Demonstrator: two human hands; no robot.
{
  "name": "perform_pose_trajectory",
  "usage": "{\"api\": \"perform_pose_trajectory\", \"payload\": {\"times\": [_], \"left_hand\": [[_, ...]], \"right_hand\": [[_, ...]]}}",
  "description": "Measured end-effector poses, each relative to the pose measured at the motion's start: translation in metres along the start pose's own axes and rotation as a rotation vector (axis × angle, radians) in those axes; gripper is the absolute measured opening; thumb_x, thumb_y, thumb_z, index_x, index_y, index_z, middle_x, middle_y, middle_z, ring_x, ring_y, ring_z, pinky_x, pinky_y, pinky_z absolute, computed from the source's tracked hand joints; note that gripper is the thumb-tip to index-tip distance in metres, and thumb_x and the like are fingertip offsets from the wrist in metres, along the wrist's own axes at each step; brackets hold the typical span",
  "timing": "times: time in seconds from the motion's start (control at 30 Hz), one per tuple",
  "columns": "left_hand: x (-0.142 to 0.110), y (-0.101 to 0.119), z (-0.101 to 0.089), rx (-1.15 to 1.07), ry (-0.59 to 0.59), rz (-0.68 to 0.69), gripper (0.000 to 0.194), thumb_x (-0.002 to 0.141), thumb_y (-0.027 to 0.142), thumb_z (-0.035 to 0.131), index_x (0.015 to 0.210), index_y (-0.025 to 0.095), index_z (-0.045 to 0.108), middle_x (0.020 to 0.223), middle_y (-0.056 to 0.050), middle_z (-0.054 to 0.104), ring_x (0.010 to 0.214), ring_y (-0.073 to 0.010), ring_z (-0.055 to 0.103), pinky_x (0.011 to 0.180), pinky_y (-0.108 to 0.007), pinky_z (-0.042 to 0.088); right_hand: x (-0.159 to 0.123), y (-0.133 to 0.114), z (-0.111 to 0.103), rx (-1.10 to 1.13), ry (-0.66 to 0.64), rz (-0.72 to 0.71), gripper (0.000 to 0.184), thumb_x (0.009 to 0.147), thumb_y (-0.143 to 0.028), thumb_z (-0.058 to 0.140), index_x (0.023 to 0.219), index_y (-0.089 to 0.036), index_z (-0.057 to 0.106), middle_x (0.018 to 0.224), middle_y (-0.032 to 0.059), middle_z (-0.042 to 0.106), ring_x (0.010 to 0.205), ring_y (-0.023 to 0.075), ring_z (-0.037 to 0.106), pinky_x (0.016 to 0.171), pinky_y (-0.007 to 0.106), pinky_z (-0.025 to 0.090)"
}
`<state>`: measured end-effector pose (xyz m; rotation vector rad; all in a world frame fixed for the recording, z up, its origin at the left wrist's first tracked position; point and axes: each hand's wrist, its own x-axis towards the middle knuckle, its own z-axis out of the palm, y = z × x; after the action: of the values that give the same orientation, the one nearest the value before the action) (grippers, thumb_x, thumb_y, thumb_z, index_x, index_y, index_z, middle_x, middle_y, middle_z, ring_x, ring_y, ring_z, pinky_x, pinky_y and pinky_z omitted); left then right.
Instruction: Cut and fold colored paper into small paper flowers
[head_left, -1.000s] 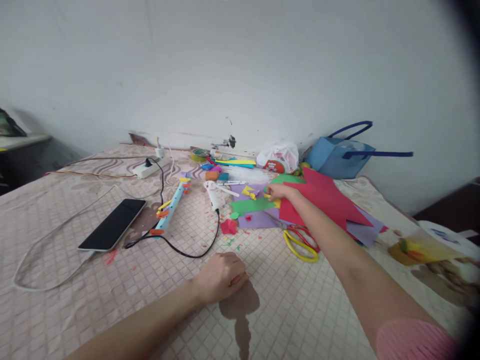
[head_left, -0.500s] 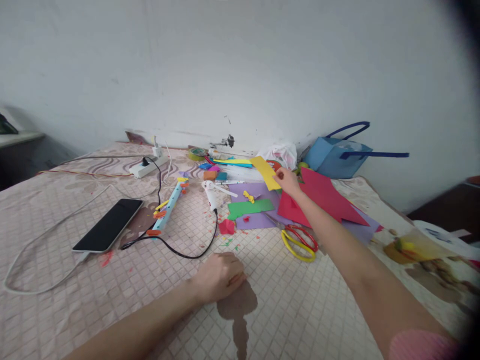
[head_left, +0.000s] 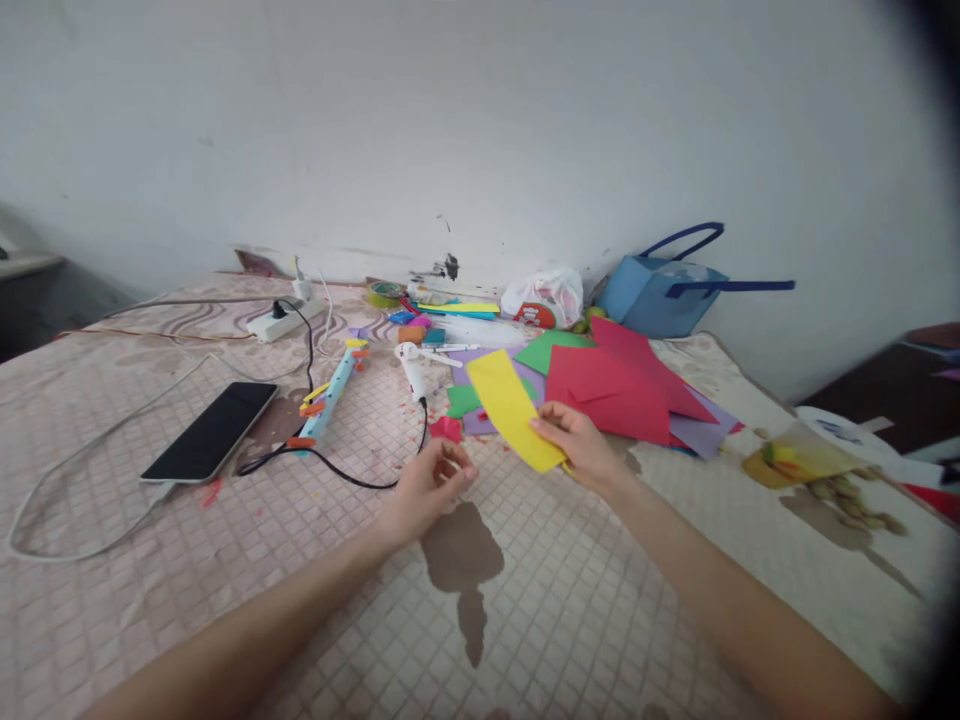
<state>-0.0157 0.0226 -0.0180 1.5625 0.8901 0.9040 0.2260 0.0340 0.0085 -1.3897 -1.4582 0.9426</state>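
In my right hand [head_left: 581, 450] a strip of yellow paper [head_left: 511, 410] is pinched near its lower right end, held above the table and slanting up to the left. My left hand [head_left: 431, 488] is raised over the tablecloth, left of the strip; its fingers are loosely curled, with the thumb apart and nothing between them. Red paper sheets [head_left: 607, 390] lie just behind my right hand. Beneath and behind the strip are purple paper [head_left: 480, 425] and green paper [head_left: 551, 350]. A small red paper scrap [head_left: 445, 429] rests beyond my left hand. The scissors are hidden.
A white glue gun [head_left: 412, 372] with a black cord stands beyond my left hand. Further left lie a decorated light-blue strip [head_left: 330, 395], a phone [head_left: 214, 430] and a power strip [head_left: 281, 322]. A blue bag [head_left: 660, 295] and a clear cup [head_left: 795, 455] are right.
My right hand has drawn the yellow paper strip back from the pile, toward me. My left hand has lifted off the cloth and its fingers have loosened. Green paper now shows beside the red sheets.
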Motion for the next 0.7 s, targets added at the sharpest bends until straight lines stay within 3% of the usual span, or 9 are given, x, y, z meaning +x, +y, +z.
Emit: {"api": "perform_pose_trajectory", "payload": {"times": [0.07, 0.13, 0.23, 0.3, 0.43, 0.53, 0.6, 0.7], "left_hand": [[0.003, 0.004, -0.002, -0.235, 0.066, -0.067, 0.041, 0.083, 0.052, 0.049, 0.105, 0.017, 0.047, 0.101, -0.008, 0.057, 0.075, -0.0139, 0.059, 0.058, -0.025, 0.047], [0.005, 0.007, -0.006, -0.322, 0.082, -0.125, 0.049, 0.085, 0.057, 0.039, 0.110, 0.017, 0.050, 0.102, -0.009, 0.058, 0.080, -0.0161, 0.060, 0.060, -0.026, 0.048], [0.007, 0.007, -0.011, -0.158, 0.001, -0.165, 0.042, 0.078, 0.051, 0.056, 0.098, 0.014, 0.058, 0.089, -0.006, 0.061, 0.078, -0.0156, 0.060, 0.060, -0.023, 0.047], [0.006, 0.005, -0.012, -0.034, -0.063, -0.169, 0.034, 0.071, 0.041, 0.066, 0.090, 0.014, 0.058, 0.079, -0.003, 0.061, 0.070, -0.0136, 0.059, 0.055, -0.022, 0.046], [0.002, 0.002, -0.009, -0.048, -0.170, -0.231, 0.031, 0.070, 0.032, 0.067, 0.090, 0.017, 0.049, 0.069, 0.002, 0.058, 0.057, -0.0112, 0.058, 0.046, -0.021, 0.046], [-0.002, 0.003, -0.005, -0.160, -0.338, -0.271, 0.029, 0.069, 0.029, 0.068, 0.082, 0.017, 0.046, 0.066, 0.005, 0.057, 0.050, -0.0082, 0.056, 0.047, -0.021, 0.047], [-0.005, 0.003, -0.002, -0.201, -0.403, -0.289, 0.024, 0.069, 0.029, 0.068, 0.077, 0.016, 0.050, 0.067, 0.004, 0.056, 0.053, -0.0078, 0.058, 0.051, -0.021, 0.049], [-0.008, 0.004, 0.004, -0.184, -0.298, -0.309, 0.017, 0.072, 0.028, 0.066, 0.078, 0.014, 0.057, 0.069, 0.002, 0.060, 0.057, -0.0083, 0.060, 0.056, -0.021, 0.049]], "right_hand": [[-0.015, -0.003, 0.001, 0.072, -0.253, 0.076, 0.025, 0.075, -0.042, 0.064, 0.082, -0.021, 0.054, 0.074, -0.0009, 0.062, 0.061, 0.0126, 0.059, 0.052, 0.023, 0.045], [-0.020, -0.007, -0.003, 0.047, -0.438, 0.106, 0.024, 0.075, -0.041, 0.065, 0.080, -0.019, 0.057, 0.072, -0.0009, 0.062, 0.062, 0.0119, 0.058, 0.054, 0.022, 0.044], [-0.016, -0.007, -0.011, -0.052, -0.571, 0.079, 0.022, 0.076, -0.039, 0.064, 0.080, -0.018, 0.061, 0.073, -0.0004, 0.063, 0.064, 0.0116, 0.057, 0.055, 0.021, 0.043], [-0.012, -0.004, -0.018, -0.104, -0.593, 0.064, 0.021, 0.075, -0.038, 0.065, 0.082, -0.018, 0.062, 0.071, -0.0013, 0.062, 0.063, 0.0110, 0.056, 0.054, 0.021, 0.041], [-0.005, 0.008, -0.028, -0.093, -0.456, 0.069, 0.027, 0.072, -0.034, 0.069, 0.092, -0.018, 0.060, 0.073, -0.0010, 0.061, 0.064, 0.0122, 0.059, 0.055, 0.022, 0.043], [-0.001, 0.014, -0.028, -0.097, -0.310, 0.011, 0.025, 0.074, -0.033, 0.066, 0.093, -0.019, 0.059, 0.076, 0.0012, 0.062, 0.069, 0.0153, 0.061, 0.059, 0.026, 0.047], [-0.002, 0.012, -0.024, -0.190, -0.152, -0.116, 0.021, 0.078, -0.033, 0.061, 0.095, -0.020, 0.059, 0.082, 0.0033, 0.063, 0.075, 0.0177, 0.062, 0.064, 0.030, 0.049], [-0.011, 0.000, -0.017, -0.410, 0.166, -0.370, 0.018, 0.083, -0.028, 0.055, 0.100, -0.024, 0.059, 0.105, 0.0080, 0.061, 0.096, 0.0234, 0.058, 0.081, 0.039, 0.048]]}}
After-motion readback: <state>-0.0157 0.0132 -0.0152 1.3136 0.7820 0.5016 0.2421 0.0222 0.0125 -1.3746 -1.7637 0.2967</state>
